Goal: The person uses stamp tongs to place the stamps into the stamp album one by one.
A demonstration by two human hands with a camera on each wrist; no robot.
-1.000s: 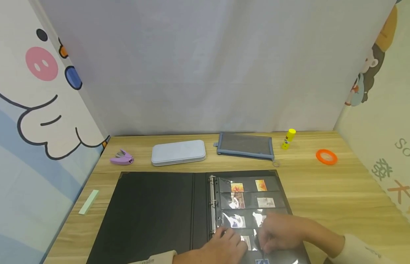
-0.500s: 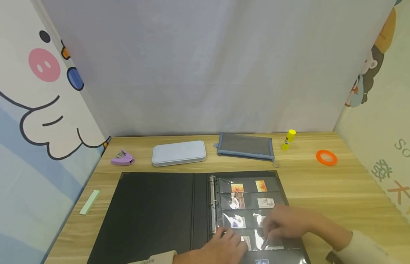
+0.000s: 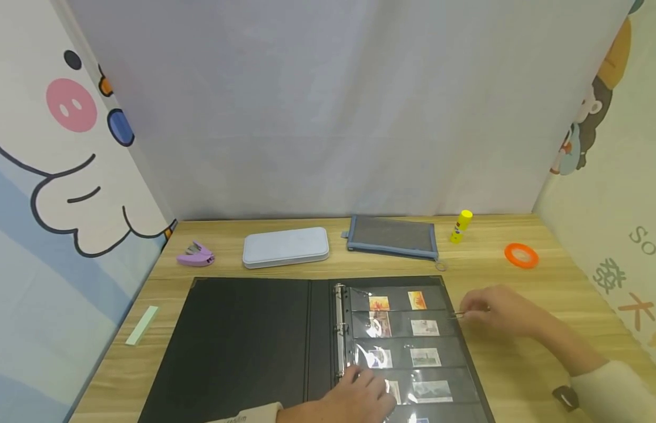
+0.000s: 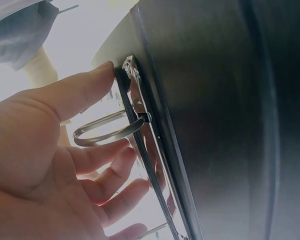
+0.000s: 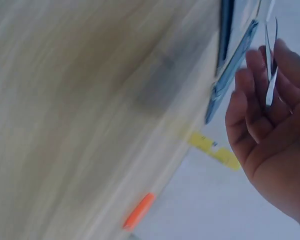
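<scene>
A black ring binder [image 3: 254, 335] lies spread on the table, a black pocket page [image 3: 454, 343] on its right side. Small stamps [image 3: 425, 356] show in the clear pockets. My left hand [image 3: 359, 393] rests on the lower left of that page, beside the metal rings [image 4: 107, 127]; its thumb touches the pages' edge near the ring strip in the left wrist view. Just off the binder's right edge, my right hand [image 3: 499, 308] pinches a pair of tweezers [image 5: 271, 82] between thumb and fingers. Their tips point left, and I see no stamp between them.
Along the back lie a purple hole punch [image 3: 196, 254], a pale case [image 3: 285, 247], a grey zip pouch [image 3: 392, 237], a yellow glue stick [image 3: 461, 226] and an orange ring [image 3: 521, 255]. A pale green strip [image 3: 142, 325] lies left. A small dark object [image 3: 565, 398] sits by the right sleeve.
My right hand, with the tweezers, has lifted off the lower page pockets and moved up and right, past the binder's edge, uncovering stamps. The left hand has stayed in place.
</scene>
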